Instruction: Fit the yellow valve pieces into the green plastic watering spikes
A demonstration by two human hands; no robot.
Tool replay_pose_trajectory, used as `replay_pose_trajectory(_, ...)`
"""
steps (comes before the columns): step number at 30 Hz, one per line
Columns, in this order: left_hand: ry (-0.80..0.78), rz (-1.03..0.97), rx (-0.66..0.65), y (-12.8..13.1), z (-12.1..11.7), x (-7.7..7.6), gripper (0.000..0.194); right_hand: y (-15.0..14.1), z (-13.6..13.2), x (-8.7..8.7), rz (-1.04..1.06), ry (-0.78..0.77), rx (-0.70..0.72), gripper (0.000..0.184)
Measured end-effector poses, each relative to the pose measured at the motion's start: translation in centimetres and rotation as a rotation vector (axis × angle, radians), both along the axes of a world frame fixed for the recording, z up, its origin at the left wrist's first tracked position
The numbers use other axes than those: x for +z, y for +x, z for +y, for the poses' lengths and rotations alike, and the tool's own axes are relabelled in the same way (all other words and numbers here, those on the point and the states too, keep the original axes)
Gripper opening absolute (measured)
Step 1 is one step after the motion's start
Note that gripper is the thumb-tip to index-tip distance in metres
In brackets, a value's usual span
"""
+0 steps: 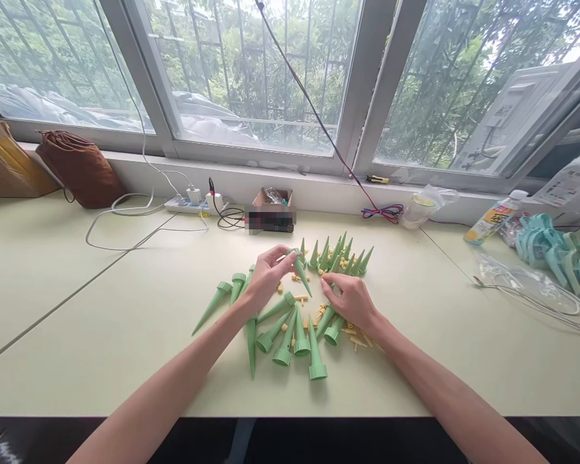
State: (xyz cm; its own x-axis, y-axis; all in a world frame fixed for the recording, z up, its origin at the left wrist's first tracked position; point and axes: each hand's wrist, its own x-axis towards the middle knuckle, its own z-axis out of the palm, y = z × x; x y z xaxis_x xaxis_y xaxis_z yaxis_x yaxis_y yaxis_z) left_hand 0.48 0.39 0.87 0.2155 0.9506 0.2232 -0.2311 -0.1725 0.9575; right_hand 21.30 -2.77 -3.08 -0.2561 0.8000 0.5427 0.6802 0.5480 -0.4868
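A green spike [302, 273] is clamped at its capped end between the thumb and fingers of the left hand [269, 276], at the centre of the frame, with its tip directed down and to the right. The fingertips of the right hand [352, 300] are drawn in beside small yellow pieces; whether a piece is gripped cannot be told. If the cap is pinched too lightly, the spike may be rotated or dropped.

Behind the right hand, upright spikes [339, 254] are grouped; these could be toppled by a brushing knuckle. Below centre, loose spikes [315, 351] are laid among scattered yellow pieces [359, 339]. If nudged by a forearm, spikes could be rolled toward the near edge of the table [125, 348]. At upper left of centre, a power strip [174, 205] is placed well apart.
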Motion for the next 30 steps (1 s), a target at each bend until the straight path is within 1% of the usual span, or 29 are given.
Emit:
replay_pose_trajectory(9, 0.004, 0.001, -0.013, 0.17, -0.1, -0.07, 0.025, -0.19, -0.1, 0.0, -0.049, -0.01, -0.011, 0.023)
replay_pose_trajectory(14, -0.007, -0.009, -0.013, 0.22, -0.05, 0.06, 0.025, -0.22, -0.4, 0.07, 0.073, 0.107, 0.005, 0.023)
replay_pose_trajectory(17, -0.011, -0.028, -0.013, 0.2, -0.07, 0.16, 0.026, -0.13, -0.57, 0.08, 0.1, 0.152, 0.002, 0.023)
replay_pose_trajectory(25, -0.04, -0.096, -0.073, 0.07, 0.18, 0.04, 0.028, 0.21, -0.45, -0.11, 0.064, 0.157, 0.054, 0.023)
replay_pose_trajectory(28, -0.042, -0.101, -0.083, 0.06, 0.42, -0.15, 0.027, 0.32, -0.54, 0.01, 0.014, 0.181, 0.087, 0.024)
replay_pose_trajectory(30, -0.049, -0.108, -0.071, 0.05, 0.59, -0.3, 0.028, 0.38, -0.6, 0.15, -0.03, 0.169, 0.114, 0.026)
